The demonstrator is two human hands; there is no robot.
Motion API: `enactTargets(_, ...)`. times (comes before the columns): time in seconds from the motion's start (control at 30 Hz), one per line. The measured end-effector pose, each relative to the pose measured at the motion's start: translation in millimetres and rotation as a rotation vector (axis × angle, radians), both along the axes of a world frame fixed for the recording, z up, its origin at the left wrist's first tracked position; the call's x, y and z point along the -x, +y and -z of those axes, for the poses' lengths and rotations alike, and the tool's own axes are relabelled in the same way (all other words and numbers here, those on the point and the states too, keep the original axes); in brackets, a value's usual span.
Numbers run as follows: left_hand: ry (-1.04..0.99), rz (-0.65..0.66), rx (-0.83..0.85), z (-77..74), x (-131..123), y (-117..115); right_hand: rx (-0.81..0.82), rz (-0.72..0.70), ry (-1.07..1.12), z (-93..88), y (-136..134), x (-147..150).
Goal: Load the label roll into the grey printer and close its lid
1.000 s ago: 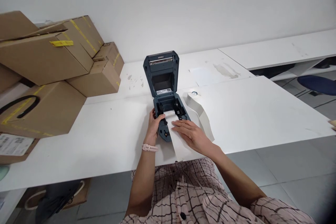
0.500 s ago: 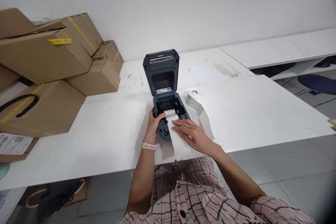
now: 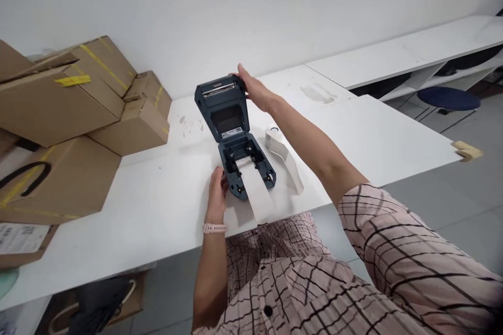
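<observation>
A dark blue-grey label printer [image 3: 225,166] stands on the white table with its lid [image 3: 226,107] raised. A white paper strip [image 3: 254,188] runs out of its base, over the front edge and onto the table. My left hand [image 3: 217,191] grips the left side of the base, its fingertips partly hidden. At the top right corner of the lid, my right hand [image 3: 253,88] has hold of the edge, with the fingers behind it. Right of the printer, a small white roll [image 3: 274,132] trails a loose strip [image 3: 291,168].
Cardboard boxes [image 3: 58,99] with yellow tape are stacked on the left. A second white table [image 3: 393,60] continues along the wall. A blue stool [image 3: 448,98] stands at the right, and a tan corner piece [image 3: 467,151] is on the table's right corner.
My right hand has left the paper strip and moved up to the lid. My left hand has slid down the printer's side, its thumb off the paper. The camera view has shifted.
</observation>
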State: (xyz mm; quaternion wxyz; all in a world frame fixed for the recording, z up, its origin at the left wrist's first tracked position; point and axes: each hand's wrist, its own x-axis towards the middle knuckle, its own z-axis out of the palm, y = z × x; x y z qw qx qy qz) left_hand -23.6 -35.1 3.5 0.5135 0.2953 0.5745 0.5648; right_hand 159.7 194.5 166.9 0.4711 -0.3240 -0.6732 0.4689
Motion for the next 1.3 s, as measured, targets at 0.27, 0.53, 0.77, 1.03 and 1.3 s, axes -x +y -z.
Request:
enactTargets(0.27,0.061,-0.063,-0.126,-47.7,-6.7,-33.4,-0.163,0.144,-0.089,61.8,-162.8,-32.3)
enactTargets(0.53,0.029,0.035,-0.05,-35.4,-48.2,-38.6,0.333,0.162,-0.07,153.6,-218.3,-40.9)
enactTargets(0.77,0.092,0.035,-0.106,-28.2,-42.2,-34.1,0.35,0.115,-0.012,163.9,-214.4,-37.3)
enactTargets(1.03,0.35,-0.274,-0.046,-5.2,-68.6,-91.4,0.386,0.114,0.031,158.4,-211.9,-39.7)
enactTargets(1.3,-0.138,0.251,0.135,-21.6,-88.7,-98.4,0.267,0.216,0.018,159.1,-217.4,-37.3)
